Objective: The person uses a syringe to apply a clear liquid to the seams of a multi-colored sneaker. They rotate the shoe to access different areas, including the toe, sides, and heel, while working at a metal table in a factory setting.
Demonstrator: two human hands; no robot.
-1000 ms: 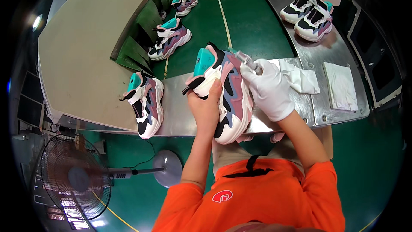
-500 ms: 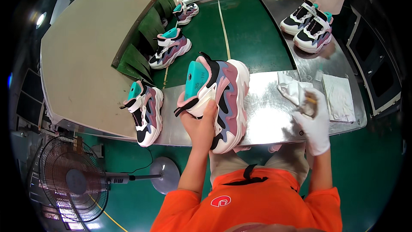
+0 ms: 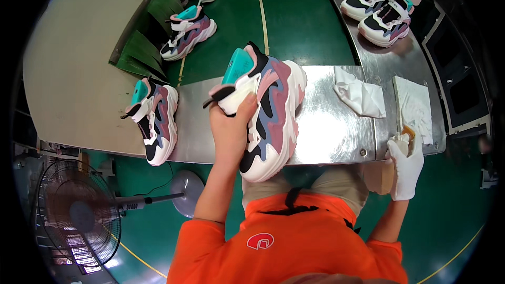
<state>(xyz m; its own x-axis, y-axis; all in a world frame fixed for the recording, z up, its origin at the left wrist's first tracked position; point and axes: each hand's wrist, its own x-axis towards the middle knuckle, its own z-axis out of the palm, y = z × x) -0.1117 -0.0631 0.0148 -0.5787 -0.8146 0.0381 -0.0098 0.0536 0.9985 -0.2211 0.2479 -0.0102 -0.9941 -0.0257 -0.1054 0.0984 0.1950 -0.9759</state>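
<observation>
My left hand [image 3: 230, 126] grips a chunky sneaker [image 3: 271, 108] by its heel and tongue, holding it over the shiny metal table [image 3: 329, 126]. The shoe is white, pink, blue-grey and black with a teal lining. My right hand [image 3: 404, 164], in a white glove, is at the table's right front edge, closed on a small brownish piece [image 3: 406, 135] next to a flat white cloth pad [image 3: 414, 106]. A crumpled white cloth [image 3: 362, 97] lies between the shoe and the pad.
A matching sneaker [image 3: 155, 118] stands at the table's left end. Further sneakers [image 3: 188, 31] ride the green belt [image 3: 305, 26]; a pair [image 3: 379, 13] sits at the far right beside another person. A standing fan [image 3: 79, 215] is at lower left.
My right hand left the shoe and swung right and down to the table's front edge by the cloth pad. My left hand keeps the sneaker, now held slightly lower and alone.
</observation>
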